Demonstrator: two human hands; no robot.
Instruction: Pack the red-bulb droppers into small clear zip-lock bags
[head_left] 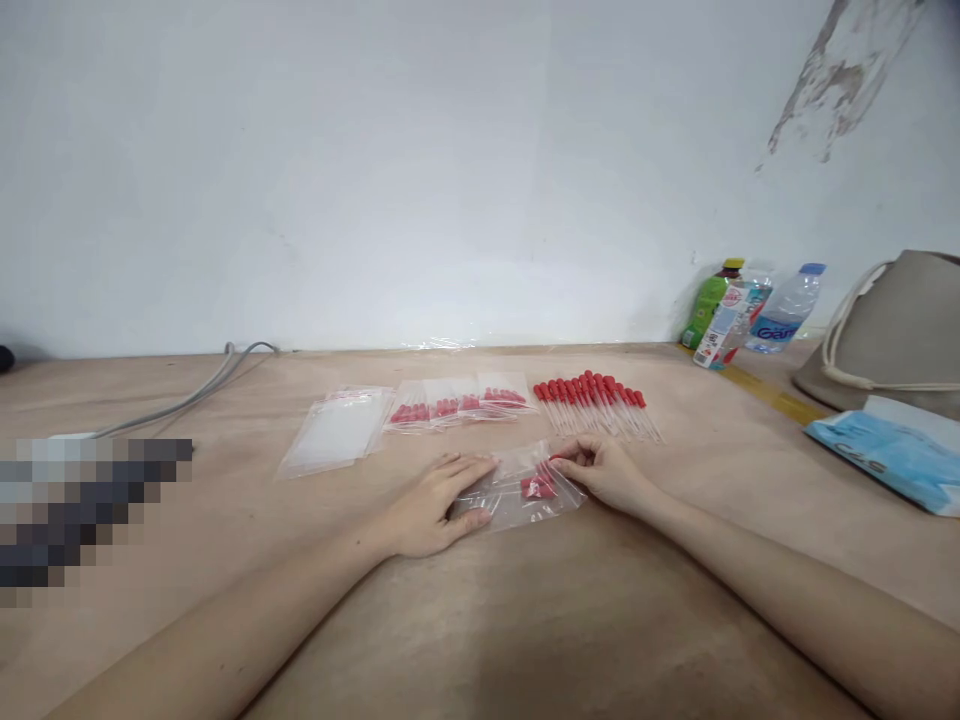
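Observation:
A clear plastic zip bag [510,515] lies on the table between my hands, with several red rubber bulbs [538,487] showing inside it. My left hand [435,505] rests on the bag's left side, thumb and fingers stretched out and apart. At the bag's right end, my right hand [600,470] is closed in a pinch. A bit of red shows at its fingertips, most likely the bulb of a dropper; the rest is hidden. Just beyond that hand lies a row of thin clear droppers [592,395] with red bulbs, side by side.
Filled bags with red bulbs [457,405] overlap in a row behind my hands. Left of them is a stack of flat clear bags [337,435]. Bottles [787,310], a grey bag [892,330] and a blue tissue pack [889,455] stand at right. A grey cable [187,400] runs at left.

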